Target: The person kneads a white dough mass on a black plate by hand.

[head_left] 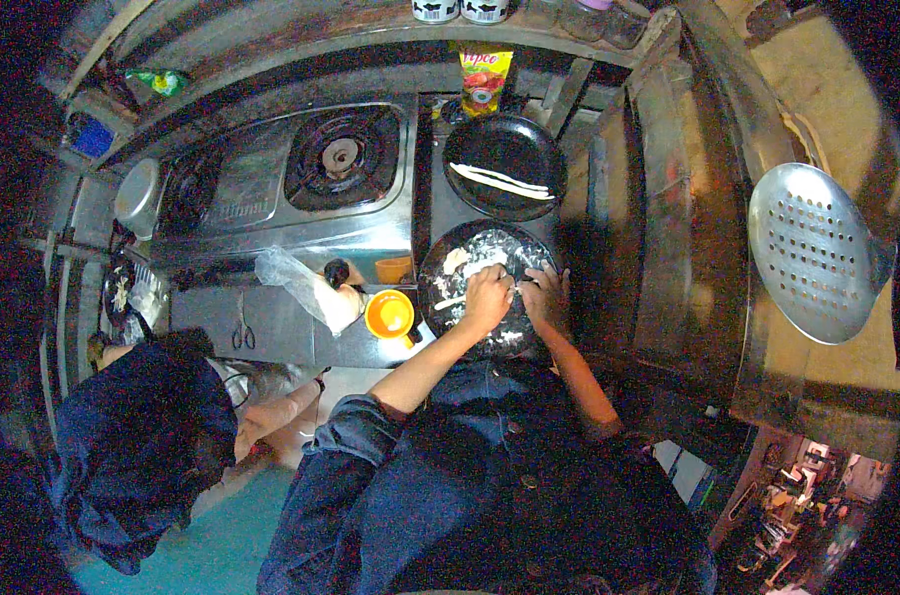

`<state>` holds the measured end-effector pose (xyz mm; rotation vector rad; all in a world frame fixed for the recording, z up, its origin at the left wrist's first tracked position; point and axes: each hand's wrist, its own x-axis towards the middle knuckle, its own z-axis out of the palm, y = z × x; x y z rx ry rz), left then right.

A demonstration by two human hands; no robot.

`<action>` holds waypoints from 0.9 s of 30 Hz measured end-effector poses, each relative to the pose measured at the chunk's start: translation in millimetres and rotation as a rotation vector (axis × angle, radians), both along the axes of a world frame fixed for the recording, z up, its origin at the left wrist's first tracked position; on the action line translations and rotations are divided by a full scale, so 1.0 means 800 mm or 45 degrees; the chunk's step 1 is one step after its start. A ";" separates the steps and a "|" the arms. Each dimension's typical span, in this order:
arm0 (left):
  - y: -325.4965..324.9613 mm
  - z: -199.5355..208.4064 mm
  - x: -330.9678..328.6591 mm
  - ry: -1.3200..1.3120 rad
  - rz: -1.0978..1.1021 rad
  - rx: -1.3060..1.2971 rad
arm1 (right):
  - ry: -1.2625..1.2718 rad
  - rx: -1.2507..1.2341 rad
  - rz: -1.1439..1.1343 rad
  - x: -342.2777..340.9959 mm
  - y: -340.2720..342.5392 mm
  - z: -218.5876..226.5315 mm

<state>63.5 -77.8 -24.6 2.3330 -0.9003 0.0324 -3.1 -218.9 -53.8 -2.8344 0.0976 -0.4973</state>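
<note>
Evidently, pale dough is scattered in pieces over a floured black plate at the frame's centre. The left hand and right hand are curled there; whether dough is pinched cannot be told. Likely soft, light and easily torn, it is best lifted by both ends.

The gas stove is faced in reflective metal, the perforated skimmer in satin metal. Crinkled plastic is seen in the bag, gloss on the orange mug, rough wood in the planks. The lower black plate is powder-dulled.
</note>
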 end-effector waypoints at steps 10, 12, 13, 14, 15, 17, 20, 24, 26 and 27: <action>0.000 -0.003 -0.009 0.023 0.016 -0.091 | 0.102 0.077 0.000 0.004 0.002 0.009; 0.008 0.004 -0.008 0.096 0.037 -0.138 | 0.074 0.119 0.003 0.001 0.006 0.017; 0.014 0.010 -0.007 0.146 0.056 -0.155 | 0.095 0.153 0.009 -0.001 0.007 0.024; 0.023 0.015 -0.005 0.197 0.075 -0.172 | 0.116 0.187 0.014 -0.002 0.008 0.031; 0.031 0.022 -0.003 0.235 0.088 -0.207 | 0.123 0.214 0.017 -0.003 0.009 0.037; 0.057 0.034 0.003 0.306 0.135 -0.273 | 0.135 0.276 0.043 0.003 0.012 0.042; 0.090 0.048 -0.003 0.123 0.191 0.092 | 0.153 0.301 0.195 0.010 0.026 0.052; 0.092 0.047 -0.008 -0.002 0.144 0.363 | 0.105 0.282 0.191 0.010 0.028 0.026; 0.095 0.044 -0.005 0.053 0.142 0.441 | 0.147 0.262 0.176 0.009 0.023 0.017; 0.096 0.045 -0.004 0.081 0.144 0.480 | 0.168 0.252 0.172 0.011 0.022 0.021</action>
